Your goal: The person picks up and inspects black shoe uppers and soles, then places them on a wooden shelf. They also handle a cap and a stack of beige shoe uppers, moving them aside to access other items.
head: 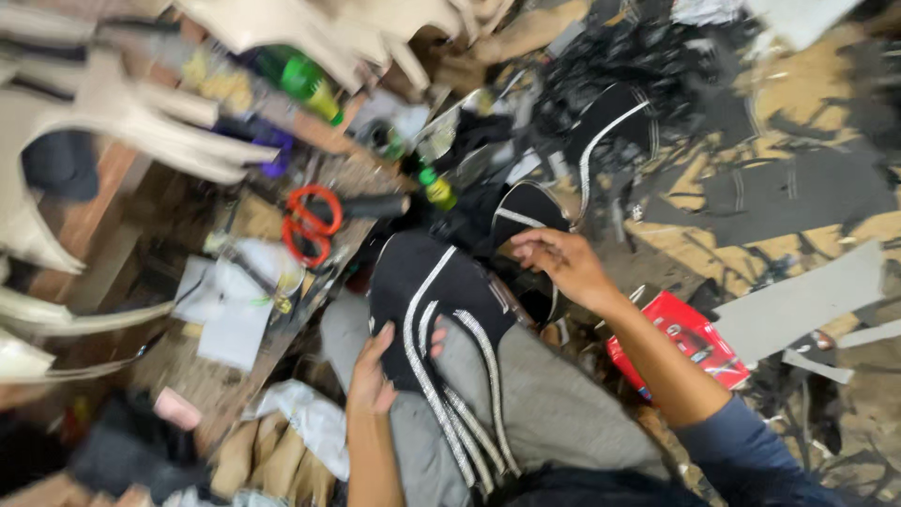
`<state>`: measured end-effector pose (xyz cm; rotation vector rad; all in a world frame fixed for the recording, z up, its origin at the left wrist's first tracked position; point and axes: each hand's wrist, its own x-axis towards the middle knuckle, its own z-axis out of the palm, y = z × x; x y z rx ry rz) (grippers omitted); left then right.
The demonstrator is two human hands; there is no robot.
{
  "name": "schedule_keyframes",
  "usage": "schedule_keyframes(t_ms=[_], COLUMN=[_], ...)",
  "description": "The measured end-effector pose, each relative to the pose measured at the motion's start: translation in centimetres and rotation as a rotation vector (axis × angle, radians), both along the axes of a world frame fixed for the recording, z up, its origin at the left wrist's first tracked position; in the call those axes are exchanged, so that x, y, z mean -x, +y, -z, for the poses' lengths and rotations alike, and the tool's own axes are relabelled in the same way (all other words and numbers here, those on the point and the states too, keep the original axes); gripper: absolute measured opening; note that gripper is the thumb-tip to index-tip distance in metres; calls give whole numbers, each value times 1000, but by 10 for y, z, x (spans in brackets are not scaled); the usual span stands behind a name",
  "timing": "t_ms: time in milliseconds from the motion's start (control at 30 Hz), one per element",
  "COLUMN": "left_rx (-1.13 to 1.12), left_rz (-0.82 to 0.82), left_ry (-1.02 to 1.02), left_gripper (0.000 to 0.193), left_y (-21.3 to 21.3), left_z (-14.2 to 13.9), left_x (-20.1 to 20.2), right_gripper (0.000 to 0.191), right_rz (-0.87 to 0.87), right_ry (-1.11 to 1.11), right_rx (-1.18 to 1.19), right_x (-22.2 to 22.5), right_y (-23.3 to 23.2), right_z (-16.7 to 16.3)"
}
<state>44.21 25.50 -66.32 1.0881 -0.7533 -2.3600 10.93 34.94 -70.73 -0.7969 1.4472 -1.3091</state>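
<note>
A black shoe upper [427, 291] with glittery silver strips lies across my grey-trousered lap. My left hand [374, 376] presses on its near left edge, thumb and fingers gripping the fabric. My right hand [563, 263] reaches forward with fingers curled and touches the rim of another black piece with a silver edge [526, 211] just beyond my knee. Whether it grips that piece is unclear. The silver strips [460, 404] trail down toward my body.
Orange-handled scissors [310, 223] lie on a cluttered low bench [235, 376] at left, with white paper scraps and green-capped bottles [436, 188]. Cream shoe soles [122, 122] stack at upper left. A red box [680, 343] sits under my right forearm. Black fabric offcuts [788, 192] cover the floor at right.
</note>
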Motion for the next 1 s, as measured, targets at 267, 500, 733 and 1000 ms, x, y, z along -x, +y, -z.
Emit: schedule_keyframes(t_ms=[267,500,733,1000], left_rx=[-36,60,44,33], left_rz=[-95,-77,-35,-55], left_ry=[225,279,380,359], left_gripper=[72,78,88,89], left_y=[7,12,11,9], left_z=[-7,-11,-13,-2], left_x=[-15,-29,-39,-41], right_gripper=[30,30,47,18], right_rz=[-25,53,10,26], right_ry=[65,15,763,386], right_rx=[-32,-26,173,93], right_x=[-74,-89,-117,-114], right_y=[6,1,-10,-11], right_z=[-11,-30,-47,-29])
